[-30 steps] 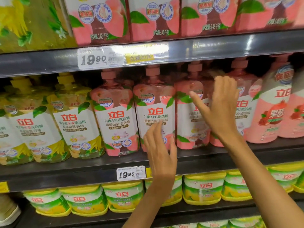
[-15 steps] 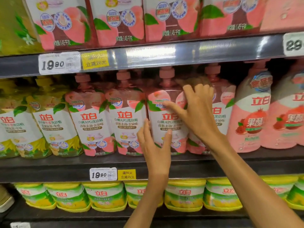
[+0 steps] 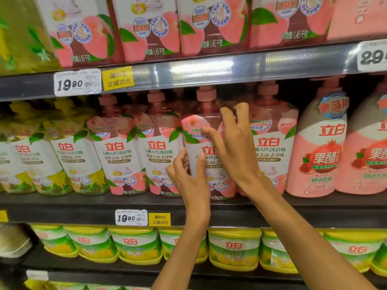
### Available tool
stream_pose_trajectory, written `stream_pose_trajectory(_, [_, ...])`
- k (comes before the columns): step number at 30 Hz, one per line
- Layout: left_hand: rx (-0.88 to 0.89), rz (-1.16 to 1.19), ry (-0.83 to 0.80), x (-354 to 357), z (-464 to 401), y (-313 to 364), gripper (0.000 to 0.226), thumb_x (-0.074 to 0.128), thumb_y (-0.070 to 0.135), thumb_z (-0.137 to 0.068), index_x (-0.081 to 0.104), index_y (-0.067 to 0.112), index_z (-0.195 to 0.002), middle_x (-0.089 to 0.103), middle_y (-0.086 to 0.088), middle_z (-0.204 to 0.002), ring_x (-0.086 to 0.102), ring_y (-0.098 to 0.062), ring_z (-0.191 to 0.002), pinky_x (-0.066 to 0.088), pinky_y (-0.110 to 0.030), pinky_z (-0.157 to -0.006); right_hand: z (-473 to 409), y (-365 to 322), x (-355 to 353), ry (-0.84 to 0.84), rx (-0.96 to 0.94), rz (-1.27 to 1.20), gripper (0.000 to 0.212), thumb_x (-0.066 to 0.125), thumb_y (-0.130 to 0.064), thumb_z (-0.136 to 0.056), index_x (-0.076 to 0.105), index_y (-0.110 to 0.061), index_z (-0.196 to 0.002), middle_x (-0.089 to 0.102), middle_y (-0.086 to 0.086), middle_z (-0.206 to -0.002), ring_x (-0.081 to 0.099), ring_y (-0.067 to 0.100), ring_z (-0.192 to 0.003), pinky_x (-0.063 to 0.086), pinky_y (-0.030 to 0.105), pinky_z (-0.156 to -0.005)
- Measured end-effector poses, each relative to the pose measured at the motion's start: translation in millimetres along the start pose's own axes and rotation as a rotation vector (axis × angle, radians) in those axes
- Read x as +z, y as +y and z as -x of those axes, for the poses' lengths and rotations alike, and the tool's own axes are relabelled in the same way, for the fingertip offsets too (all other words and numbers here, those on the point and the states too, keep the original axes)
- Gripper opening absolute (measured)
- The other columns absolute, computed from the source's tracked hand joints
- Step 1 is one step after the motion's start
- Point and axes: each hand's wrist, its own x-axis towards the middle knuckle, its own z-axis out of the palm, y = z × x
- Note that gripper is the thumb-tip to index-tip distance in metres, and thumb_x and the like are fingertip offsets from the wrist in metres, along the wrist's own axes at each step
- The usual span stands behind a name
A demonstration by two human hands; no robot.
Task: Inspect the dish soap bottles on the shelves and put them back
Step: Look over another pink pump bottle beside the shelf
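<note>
A pink peach dish soap bottle (image 3: 206, 122) with a pink cap stands in the middle shelf row, third of the peach bottles from the left. My left hand (image 3: 191, 176) grips its lower left side, thumb on the front label. My right hand (image 3: 234, 147) wraps over its right side and front, fingers curled behind its shoulder, thumb across the label. The bottle sits slightly forward of its neighbours, base on the middle shelf (image 3: 62, 208).
Matching peach bottles (image 3: 119, 151) stand left and another one (image 3: 272, 147) right. Yellow lemon bottles (image 3: 69, 160) fill the far left, pomegranate bottles (image 3: 320, 155) the right. Tall peach bottles crowd the upper shelf (image 3: 209, 68). Yellow-green tubs (image 3: 134, 245) line the shelf below.
Both hands have closed round the same peach bottle; a second ago they were open and apart on neighbouring bottles. The view has shifted right and closer.
</note>
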Motion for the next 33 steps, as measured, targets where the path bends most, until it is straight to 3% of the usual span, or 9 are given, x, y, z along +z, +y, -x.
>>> stream_pose_trajectory(4, [0.048,0.027,0.006,-5.0,2.3,-1.5,0.027,0.068,0.028,-0.084,0.050,0.034,-0.104,0.041,0.007,-0.106,0.051,-0.007,-0.099,0.041,-0.002,-0.083,0.1,-3.7,-3.3,0.001,0.059,-0.051,0.040,0.065,-0.024,-0.092,0.057,0.009,-0.114,0.043,0.018,-0.109,0.049,0.028,-0.093,0.041,0.031,-0.078])
stream_pose_trajectory(9, [0.109,0.047,-0.032,-19.2,3.2,-6.3,0.033,0.067,0.046,-0.069,0.050,0.043,-0.097,0.050,0.007,-0.110,0.055,0.002,-0.097,0.045,-0.011,-0.084,10.7,-6.4,-14.2,0.067,0.068,-0.178,0.055,0.071,-0.030,-0.085,0.056,0.002,-0.128,0.042,0.003,-0.118,0.037,-0.002,-0.106,0.032,0.002,-0.091])
stream_pose_trajectory(11, [0.083,0.040,-0.096,-21.7,4.4,-9.7,0.039,0.065,0.050,-0.068,0.047,0.045,-0.102,0.052,-0.002,-0.120,0.056,-0.008,-0.104,0.049,-0.021,-0.088,12.8,-2.7,-13.4,0.052,0.144,-0.264,0.064,0.071,-0.035,-0.083,0.050,-0.003,-0.133,0.038,-0.001,-0.123,0.035,-0.003,-0.110,0.031,0.002,-0.094])
stream_pose_trajectory(14, [0.087,-0.034,-0.236,-27.5,16.5,-18.8,0.059,0.061,0.054,-0.070,0.034,0.054,-0.122,0.039,0.004,-0.138,0.045,-0.006,-0.124,0.043,-0.026,-0.100,19.1,-0.2,-7.2,-0.086,0.213,-0.286,0.071,0.070,-0.036,-0.084,0.036,-0.012,-0.142,0.030,0.005,-0.137,0.031,0.011,-0.129,0.031,0.017,-0.102])
stream_pose_trajectory(17, [0.109,0.026,-0.341,-36.0,30.3,-30.9,0.063,0.055,0.045,-0.087,0.023,0.055,-0.140,0.029,0.016,-0.151,0.032,0.003,-0.136,0.036,-0.027,-0.109,23.4,-0.5,-5.8,-0.089,0.160,-0.306,0.056,0.064,-0.037,-0.090,0.038,-0.027,-0.138,0.026,0.011,-0.148,0.023,0.010,-0.136,0.021,0.005,-0.104])
stream_pose_trajectory(20, [0.056,0.047,-0.360,-42.7,29.6,-35.9,0.055,0.050,0.050,-0.089,0.025,0.059,-0.137,0.031,0.014,-0.152,0.031,-0.006,-0.140,0.037,-0.034,-0.109,24.9,1.0,-10.9,-0.007,0.145,-0.336,0.051,0.062,-0.038,-0.089,0.040,-0.031,-0.134,0.034,0.008,-0.146,0.027,0.003,-0.134,0.021,0.003,-0.105])
stream_pose_trajectory(24, [-0.042,-0.053,-0.375,-49.4,13.3,-38.3,0.069,0.053,0.049,-0.078,0.037,0.032,-0.143,0.040,0.002,-0.143,0.045,-0.017,-0.130,0.044,-0.039,-0.105,30.3,0.0,-11.6,-0.033,0.253,-0.359,0.087,0.064,-0.053,-0.079,0.025,-0.020,-0.150,0.018,0.003,-0.158,0.009,-0.022,-0.131,0.011,-0.007,-0.100])
stream_pose_trajectory(28, [-0.024,-0.167,-0.448,-57.2,-1.1,-38.8,0.061,0.052,0.043,-0.085,0.047,0.014,-0.138,0.043,0.001,-0.127,0.050,-0.004,-0.109,0.044,-0.007,-0.088,32.0,-0.4,-7.7,-0.074,0.228,-0.359,0.077,0.063,-0.040,-0.089,0.022,-0.016,-0.149,0.021,-0.009,-0.148,0.019,-0.003,-0.134,0.015,-0.005,-0.101])
stream_pose_trajectory(33, [-0.080,-0.088,-0.400,-55.6,6.7,-39.1,0.057,0.056,0.041,-0.086,0.047,0.016,-0.136,0.044,-0.002,-0.128,0.050,-0.015,-0.118,0.046,-0.015,-0.092,30.1,-5.7,-12.6,-0.066,0.266,-0.399,0.072,0.062,-0.042,-0.088,0.027,-0.017,-0.147,0.027,-0.012,-0.144,0.027,-0.004,-0.131,0.023,0.002,-0.105])
